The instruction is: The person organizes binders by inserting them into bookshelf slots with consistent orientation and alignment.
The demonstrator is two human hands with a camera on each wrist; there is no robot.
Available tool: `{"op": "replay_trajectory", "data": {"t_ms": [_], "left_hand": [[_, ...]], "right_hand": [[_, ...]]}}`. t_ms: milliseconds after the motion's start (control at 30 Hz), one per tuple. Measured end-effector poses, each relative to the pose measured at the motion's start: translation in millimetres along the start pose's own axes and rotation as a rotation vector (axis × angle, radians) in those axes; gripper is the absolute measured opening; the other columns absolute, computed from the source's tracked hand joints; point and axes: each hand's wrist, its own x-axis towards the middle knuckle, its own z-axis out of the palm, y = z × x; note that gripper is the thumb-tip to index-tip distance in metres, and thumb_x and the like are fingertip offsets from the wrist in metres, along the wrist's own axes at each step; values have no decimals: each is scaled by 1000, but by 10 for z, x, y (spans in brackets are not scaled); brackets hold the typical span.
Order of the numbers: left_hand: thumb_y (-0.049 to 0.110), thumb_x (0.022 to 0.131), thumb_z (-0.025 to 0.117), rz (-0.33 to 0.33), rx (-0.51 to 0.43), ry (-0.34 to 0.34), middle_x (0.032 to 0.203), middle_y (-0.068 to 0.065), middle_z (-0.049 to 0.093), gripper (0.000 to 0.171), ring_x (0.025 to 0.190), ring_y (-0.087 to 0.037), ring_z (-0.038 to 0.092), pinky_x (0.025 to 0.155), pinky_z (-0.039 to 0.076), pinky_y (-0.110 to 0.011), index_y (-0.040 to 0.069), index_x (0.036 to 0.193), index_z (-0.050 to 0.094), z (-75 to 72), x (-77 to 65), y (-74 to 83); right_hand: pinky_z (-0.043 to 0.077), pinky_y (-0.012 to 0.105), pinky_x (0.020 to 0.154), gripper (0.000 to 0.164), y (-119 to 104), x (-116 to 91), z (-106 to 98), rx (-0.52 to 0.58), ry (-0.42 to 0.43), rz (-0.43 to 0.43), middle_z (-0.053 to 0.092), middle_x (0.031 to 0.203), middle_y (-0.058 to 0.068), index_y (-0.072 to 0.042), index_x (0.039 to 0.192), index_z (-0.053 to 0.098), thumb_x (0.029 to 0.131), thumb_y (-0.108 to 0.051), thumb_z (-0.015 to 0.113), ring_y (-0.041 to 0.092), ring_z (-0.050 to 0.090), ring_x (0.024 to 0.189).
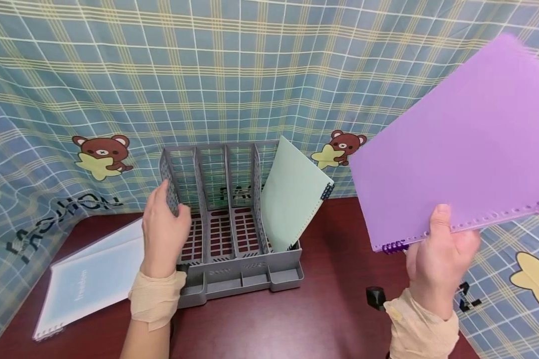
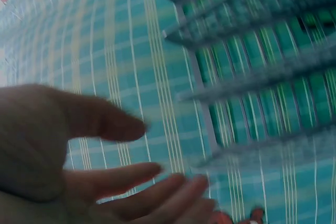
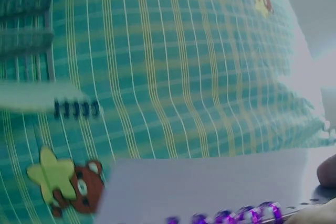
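Note:
A purple ring-bound notebook (image 1: 458, 144) is raised at the right, its lower bound edge pinched by my right hand (image 1: 444, 259) with the thumb on the cover. Its purple rings (image 3: 226, 216) show in the right wrist view. My left hand (image 1: 163, 229) is by the left panel of a grey desktop file rack (image 1: 247, 267), thumb and fingers apart with nothing between them. A pale green ring-bound notebook (image 1: 292, 199) leans in the rack's rightmost slot, its dark rings facing front right. The other slots hold no notebooks.
Blue-white notebooks (image 1: 94, 279) lie overlapping on the dark red table (image 1: 269, 329) left of the rack. A plaid curtain (image 1: 233, 75) with bears hangs behind and around the table. A small black object (image 1: 376, 297) shows beside my right wrist.

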Motion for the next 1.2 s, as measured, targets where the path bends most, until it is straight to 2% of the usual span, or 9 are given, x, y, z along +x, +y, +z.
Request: {"op": "replay_trajectory", "data": {"t_ms": [167, 333, 433, 500, 567, 667, 867, 1067, 1200], "left_hand": [[14, 97, 47, -73, 88, -229, 155, -35, 21, 68, 137, -53, 28, 104, 31, -68, -9, 154, 18, -122, 41, -182], [14, 98, 44, -175, 120, -382, 157, -37, 10, 73, 139, -55, 19, 106, 28, -67, -11, 154, 4, -162, 80, -376], [14, 99, 42, -228, 132, -439, 152, -42, 14, 75, 116, -52, 49, 89, 46, -61, -11, 153, -3, -183, 91, -482], [14, 99, 43, -257, 141, -456, 134, -43, 42, 76, 78, -41, 61, 66, 51, -51, -11, 153, -4, -195, 104, -537], [13, 98, 44, -269, 151, -468, 99, -34, 60, 76, 48, -25, 47, 48, 43, -40, -11, 154, -2, -199, 119, -584], [11, 96, 45, -284, 160, -502, 62, -14, 52, 74, 40, -14, 36, 42, 37, -33, -11, 154, 4, -169, 150, -635], [6, 94, 43, -293, 166, -581, 102, -35, 60, 69, 41, -12, 31, 41, 35, -31, -16, 151, 13, -38, 138, -769], [1, 90, 41, -283, 151, -608, 64, -16, 57, 64, 42, -11, 25, 42, 32, -30, -19, 148, 23, -2, 109, -880], [-1, 89, 39, -267, 121, -642, 103, -33, 62, 63, 45, -12, 25, 44, 33, -31, -18, 148, 25, 19, 100, -919]], "right_hand": [[48, 60, 93, 39, 73, -126, 198, 169, -26, -74, 51, 119, 39, 14, 134, 47, 95, 9, 50, 53, 54, 112], [46, 59, 97, 40, 227, -299, 332, 241, -81, -42, 49, 119, 37, 13, 136, 41, 97, 7, 46, 52, 51, 116], [45, 57, 99, 39, 354, -381, 375, 209, -130, -19, 49, 121, 34, 13, 137, 40, 99, 4, 45, 48, 50, 118], [44, 55, 101, 39, 457, -424, 396, 181, -158, -4, 51, 121, 33, 12, 137, 41, 99, 3, 45, 47, 50, 119], [43, 53, 103, 38, 572, -463, 406, 141, -192, 7, 52, 120, 30, 11, 136, 42, 100, 2, 46, 44, 51, 119], [45, 47, 102, 33, 762, -521, 401, 37, -230, 24, 57, 115, 26, 11, 131, 48, 101, -1, 46, 40, 55, 116], [51, 35, 90, 28, 1127, -612, 335, -256, -251, 69, 62, 102, 18, 9, 115, 60, 103, -13, 48, 27, 62, 99], [50, 31, 85, 38, 1463, -697, 214, -420, -275, 166, 61, 102, 20, 14, 112, 56, 104, -23, 49, 24, 60, 96], [48, 30, 81, 37, 1653, -752, 131, -537, -290, 189, 60, 99, 23, 13, 105, 56, 105, -22, 46, 24, 58, 91]]}}
